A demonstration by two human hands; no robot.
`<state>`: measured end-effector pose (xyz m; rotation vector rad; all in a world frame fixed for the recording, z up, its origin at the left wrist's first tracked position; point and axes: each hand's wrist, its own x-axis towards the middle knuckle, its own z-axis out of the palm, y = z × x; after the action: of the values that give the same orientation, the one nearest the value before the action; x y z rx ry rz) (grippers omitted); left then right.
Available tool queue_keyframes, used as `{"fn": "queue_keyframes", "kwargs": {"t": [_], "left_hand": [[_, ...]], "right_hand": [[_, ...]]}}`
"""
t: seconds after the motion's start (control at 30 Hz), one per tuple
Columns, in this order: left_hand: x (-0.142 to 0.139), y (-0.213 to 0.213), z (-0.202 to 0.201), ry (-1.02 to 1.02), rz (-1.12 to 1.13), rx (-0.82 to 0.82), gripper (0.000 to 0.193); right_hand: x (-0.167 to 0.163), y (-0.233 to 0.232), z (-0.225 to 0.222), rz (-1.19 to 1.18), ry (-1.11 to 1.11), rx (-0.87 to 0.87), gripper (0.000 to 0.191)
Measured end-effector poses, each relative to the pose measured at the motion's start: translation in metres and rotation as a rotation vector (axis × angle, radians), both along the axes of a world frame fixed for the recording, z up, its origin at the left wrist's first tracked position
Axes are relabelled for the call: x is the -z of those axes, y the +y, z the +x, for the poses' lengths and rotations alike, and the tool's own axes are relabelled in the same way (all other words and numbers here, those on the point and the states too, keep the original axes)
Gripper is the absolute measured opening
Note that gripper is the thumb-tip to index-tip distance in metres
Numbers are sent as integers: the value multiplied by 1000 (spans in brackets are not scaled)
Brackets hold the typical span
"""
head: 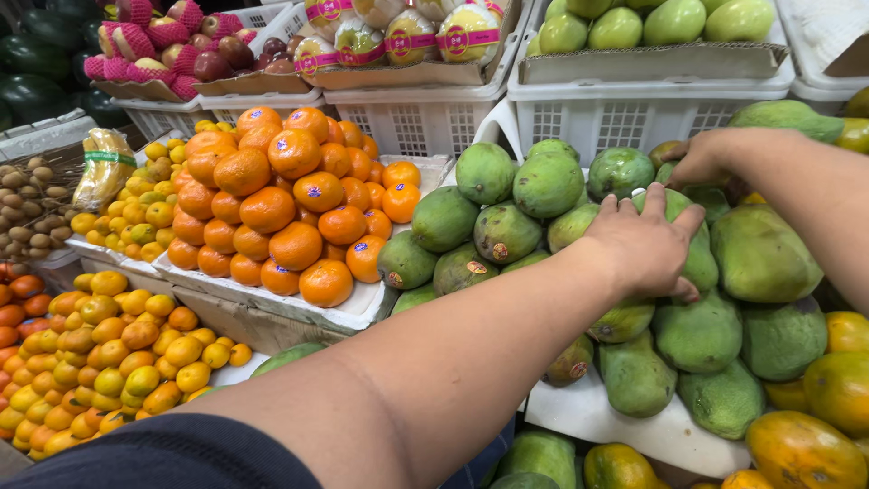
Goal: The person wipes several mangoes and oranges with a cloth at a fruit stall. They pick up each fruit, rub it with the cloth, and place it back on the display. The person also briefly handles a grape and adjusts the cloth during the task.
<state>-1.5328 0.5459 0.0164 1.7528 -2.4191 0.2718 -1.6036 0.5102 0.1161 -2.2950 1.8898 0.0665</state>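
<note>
At a fruit stall, seen from above through a head-worn camera, a person reaches both bare arms across a heaped display of green mangoes [507, 231]. The left hand [647, 244] lies palm down on one large green mango [701, 263] near the middle of the pile, fingers spread and curved over its upper side, thumb tucked underneath on the near side; it looks like a cupping grasp, as if to test or lift the fruit. That mango sits among its neighbours with its long axis running roughly from upper left to lower right, the blunt end toward the white baskets [634, 113] behind. The right hand [697, 158] reaches further back, its fingers curled down among the rear mangoes; whether it holds one cannot be told, since the fingertips are hidden.

The mangoes rest on a white foam sheet [615, 421], probably to cushion them and keep them from rolling. To the left, a mound of oranges [281, 204] with small round stickers is stacked in a pyramid on a similar tray, likely for display. Further left lie small yellow-orange citrus [109, 362] and a bunch of brown round fruit [27, 204]. Behind, white plastic baskets hold green apples [634, 23], wrapped pale fruit [407, 36] and red fruit in pink mesh sleeves [145, 41]. Riper yellow-orange mangoes [815, 417] sit at the lower right.
</note>
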Motion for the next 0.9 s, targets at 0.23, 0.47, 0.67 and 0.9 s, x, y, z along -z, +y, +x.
{"fn": "queue_keyframes", "kwargs": {"t": [0.23, 0.47, 0.67, 0.9], "left_hand": [[-26, -7, -11, -14, 213, -79, 108], [-2, 0, -11, 58, 123, -102, 101], [-4, -1, -9, 67, 113, -111, 99], [-4, 10, -8, 78, 32, -75, 99]], "right_hand": [[-21, 3, -19, 1, -29, -15, 79], [-20, -30, -48, -684, 236, -151, 106], [-18, -34, -38, -686, 211, -96, 113], [-57, 14, -45, -270, -499, -29, 86]]}}
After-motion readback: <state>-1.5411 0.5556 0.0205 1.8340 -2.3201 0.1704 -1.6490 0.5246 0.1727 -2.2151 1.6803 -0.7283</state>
